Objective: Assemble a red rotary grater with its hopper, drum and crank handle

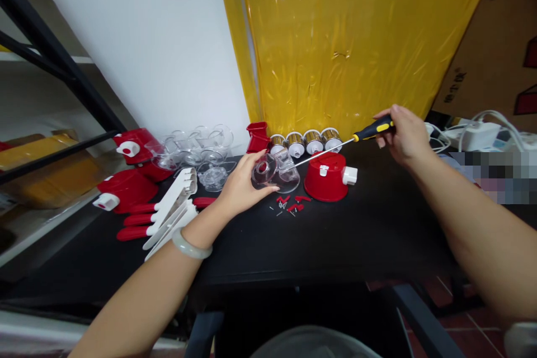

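Clear, glossy plastic forms the curved part clamped between your left thumb and fingers; your left hand holds it behind the small screws. Your right hand is closed on the handle of the screwdriver, its straight shaft slanting down to the part. Right of it stands a red tapered housing. Black tabletop extends to the front edge, leaving your wrists room. The taped cardboard box hides its contents.
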A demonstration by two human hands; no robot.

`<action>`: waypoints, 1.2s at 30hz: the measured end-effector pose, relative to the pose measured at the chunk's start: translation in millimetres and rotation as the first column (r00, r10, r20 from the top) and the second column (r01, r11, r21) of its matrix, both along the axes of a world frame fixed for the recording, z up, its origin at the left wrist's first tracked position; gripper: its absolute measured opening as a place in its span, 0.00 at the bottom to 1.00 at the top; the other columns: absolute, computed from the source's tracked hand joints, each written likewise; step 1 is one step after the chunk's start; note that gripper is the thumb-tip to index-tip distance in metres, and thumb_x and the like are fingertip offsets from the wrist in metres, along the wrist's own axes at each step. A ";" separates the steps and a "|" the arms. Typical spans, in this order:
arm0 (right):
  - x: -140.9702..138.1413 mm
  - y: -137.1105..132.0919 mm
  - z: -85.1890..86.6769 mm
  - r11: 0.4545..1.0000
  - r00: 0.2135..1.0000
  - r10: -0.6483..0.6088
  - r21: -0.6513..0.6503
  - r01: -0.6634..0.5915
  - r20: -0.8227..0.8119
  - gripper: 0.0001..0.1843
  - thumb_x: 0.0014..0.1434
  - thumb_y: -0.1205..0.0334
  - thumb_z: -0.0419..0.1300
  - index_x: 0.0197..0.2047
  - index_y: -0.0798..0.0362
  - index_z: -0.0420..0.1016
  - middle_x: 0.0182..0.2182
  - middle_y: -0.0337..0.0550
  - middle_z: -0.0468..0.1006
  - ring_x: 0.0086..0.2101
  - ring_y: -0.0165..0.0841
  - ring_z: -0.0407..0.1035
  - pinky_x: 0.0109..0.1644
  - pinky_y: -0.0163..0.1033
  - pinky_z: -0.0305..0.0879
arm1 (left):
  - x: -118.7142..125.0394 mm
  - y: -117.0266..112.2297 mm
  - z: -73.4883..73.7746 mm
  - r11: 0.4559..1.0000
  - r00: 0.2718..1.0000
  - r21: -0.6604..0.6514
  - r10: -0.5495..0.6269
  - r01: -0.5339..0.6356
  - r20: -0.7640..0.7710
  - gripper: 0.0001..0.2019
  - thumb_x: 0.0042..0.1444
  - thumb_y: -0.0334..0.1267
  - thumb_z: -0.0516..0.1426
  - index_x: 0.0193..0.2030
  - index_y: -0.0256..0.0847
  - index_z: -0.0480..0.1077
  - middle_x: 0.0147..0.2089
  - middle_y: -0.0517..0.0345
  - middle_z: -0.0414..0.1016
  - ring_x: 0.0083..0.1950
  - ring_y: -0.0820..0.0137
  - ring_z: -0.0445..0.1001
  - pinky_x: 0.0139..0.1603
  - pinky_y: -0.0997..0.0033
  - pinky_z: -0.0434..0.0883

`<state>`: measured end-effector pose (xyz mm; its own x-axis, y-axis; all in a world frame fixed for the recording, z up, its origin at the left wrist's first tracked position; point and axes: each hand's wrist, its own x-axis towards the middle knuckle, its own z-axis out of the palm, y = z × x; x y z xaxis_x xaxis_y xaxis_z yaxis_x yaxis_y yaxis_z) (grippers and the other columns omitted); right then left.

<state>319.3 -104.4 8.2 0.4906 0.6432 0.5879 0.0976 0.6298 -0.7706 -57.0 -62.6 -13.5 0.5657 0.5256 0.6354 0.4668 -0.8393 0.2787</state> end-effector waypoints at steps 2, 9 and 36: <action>0.4 0.3 -0.4 0.999 0.999 0.032 0.003 -0.032 -0.016 0.18 0.56 0.46 0.55 0.28 0.53 0.72 0.14 0.34 0.64 0.09 0.26 0.55 0.11 0.34 0.56 | -0.1 0.1 0.0 1.000 1.000 0.003 0.002 -0.002 -0.004 0.40 0.48 0.49 0.67 0.66 0.45 0.56 0.62 0.47 0.65 0.63 0.55 0.67 0.64 0.49 0.66; 3.7 -2.7 -0.4 0.996 0.998 0.061 -0.070 -0.063 -0.027 0.12 0.51 0.54 0.56 0.32 0.54 0.73 0.21 0.39 0.74 0.15 0.32 0.68 0.15 0.36 0.63 | 0.4 0.0 -0.3 1.000 1.000 -0.011 0.004 -0.004 -0.003 0.41 0.48 0.50 0.67 0.66 0.46 0.56 0.62 0.46 0.65 0.63 0.55 0.67 0.65 0.48 0.65; 6.7 10.0 -10.4 0.986 0.986 -0.129 -0.096 0.139 0.102 0.19 0.57 0.43 0.59 0.28 0.50 0.68 0.09 0.30 0.60 0.10 0.29 0.58 0.12 0.34 0.54 | 0.6 -0.7 1.1 1.000 1.000 -0.013 -0.007 0.007 -0.001 0.41 0.47 0.49 0.67 0.66 0.46 0.56 0.62 0.46 0.65 0.62 0.55 0.68 0.63 0.49 0.67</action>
